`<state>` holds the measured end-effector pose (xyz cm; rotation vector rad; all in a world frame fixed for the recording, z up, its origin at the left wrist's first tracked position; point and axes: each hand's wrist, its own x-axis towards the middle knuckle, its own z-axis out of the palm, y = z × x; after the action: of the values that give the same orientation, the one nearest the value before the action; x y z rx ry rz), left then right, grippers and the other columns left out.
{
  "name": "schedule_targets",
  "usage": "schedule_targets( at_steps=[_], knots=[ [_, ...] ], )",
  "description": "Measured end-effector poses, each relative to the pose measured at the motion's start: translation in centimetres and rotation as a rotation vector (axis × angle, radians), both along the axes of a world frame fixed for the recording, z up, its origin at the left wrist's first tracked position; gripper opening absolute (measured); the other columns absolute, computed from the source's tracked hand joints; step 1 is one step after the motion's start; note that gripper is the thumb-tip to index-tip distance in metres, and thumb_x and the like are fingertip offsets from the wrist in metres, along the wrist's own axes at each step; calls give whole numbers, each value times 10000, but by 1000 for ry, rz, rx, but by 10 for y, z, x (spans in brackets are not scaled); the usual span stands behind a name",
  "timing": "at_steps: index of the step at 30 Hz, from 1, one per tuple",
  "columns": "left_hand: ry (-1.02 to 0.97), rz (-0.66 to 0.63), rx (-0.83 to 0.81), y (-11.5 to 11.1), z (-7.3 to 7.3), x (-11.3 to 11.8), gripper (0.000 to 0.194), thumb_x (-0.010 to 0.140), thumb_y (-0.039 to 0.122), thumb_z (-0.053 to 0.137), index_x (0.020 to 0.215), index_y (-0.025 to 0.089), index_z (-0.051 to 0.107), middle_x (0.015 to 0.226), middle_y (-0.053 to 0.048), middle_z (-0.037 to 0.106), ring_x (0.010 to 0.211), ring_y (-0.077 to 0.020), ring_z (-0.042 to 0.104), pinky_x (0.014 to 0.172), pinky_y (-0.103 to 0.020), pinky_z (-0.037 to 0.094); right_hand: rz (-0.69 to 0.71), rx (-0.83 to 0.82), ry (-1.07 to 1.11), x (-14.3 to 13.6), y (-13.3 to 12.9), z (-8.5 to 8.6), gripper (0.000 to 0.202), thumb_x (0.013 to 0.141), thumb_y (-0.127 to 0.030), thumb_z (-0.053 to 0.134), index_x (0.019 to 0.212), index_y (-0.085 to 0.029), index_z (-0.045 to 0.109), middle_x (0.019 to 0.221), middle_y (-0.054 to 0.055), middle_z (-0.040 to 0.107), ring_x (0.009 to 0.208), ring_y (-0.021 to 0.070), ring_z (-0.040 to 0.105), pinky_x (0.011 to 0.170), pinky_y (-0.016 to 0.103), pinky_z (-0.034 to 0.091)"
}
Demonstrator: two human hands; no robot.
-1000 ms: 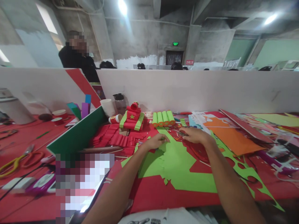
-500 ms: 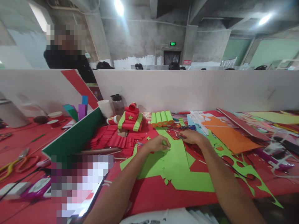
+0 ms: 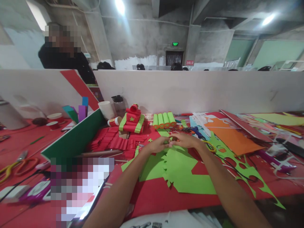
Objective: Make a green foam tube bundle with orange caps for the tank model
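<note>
My left hand point(image 3: 161, 144) and my right hand point(image 3: 184, 140) meet at their fingertips above the green paper point(image 3: 182, 167). Fingers of both hands are pinched together; whatever small thing lies between them is hidden. The paper has a ragged, star-notched edge near its middle and lies on the red table point(image 3: 152, 198). Just behind the hands is a row of green paper rolls point(image 3: 164, 120) with orange ends. To their left stands a red and green paper tank model point(image 3: 132, 119) with a star on its front. A small green star point(image 3: 150, 140) lies near my left hand.
Yellow-handled scissors point(image 3: 210, 146) lie beside my right forearm. Cut-out green scrap point(image 3: 247, 171) and orange paper point(image 3: 228, 136) spread to the right. A green board point(image 3: 73, 139), red paper strips point(image 3: 106, 139) and a phone point(image 3: 87, 190) are at left. A person point(image 3: 64, 53) stands behind the white partition point(image 3: 190, 91).
My right hand has come left and nearer, from the clutter behind the green paper to my left hand's fingertips. The person behind the partition has shifted slightly left.
</note>
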<state>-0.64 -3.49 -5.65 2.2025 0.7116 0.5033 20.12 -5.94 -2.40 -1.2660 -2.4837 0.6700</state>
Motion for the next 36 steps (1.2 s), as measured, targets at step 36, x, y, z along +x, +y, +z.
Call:
schedule_targets(
  at_steps=[36],
  knots=[
    [-31,80,-69,-9,20,0,253,707,226,648,948,150,644,786,13,574,584,-92,459,535,-210,370,54,-241,381,20,20,-20,681,700,-369,802,1313,-223,544,1384,116,548,1311,305,491,1080,462,386]
  ],
)
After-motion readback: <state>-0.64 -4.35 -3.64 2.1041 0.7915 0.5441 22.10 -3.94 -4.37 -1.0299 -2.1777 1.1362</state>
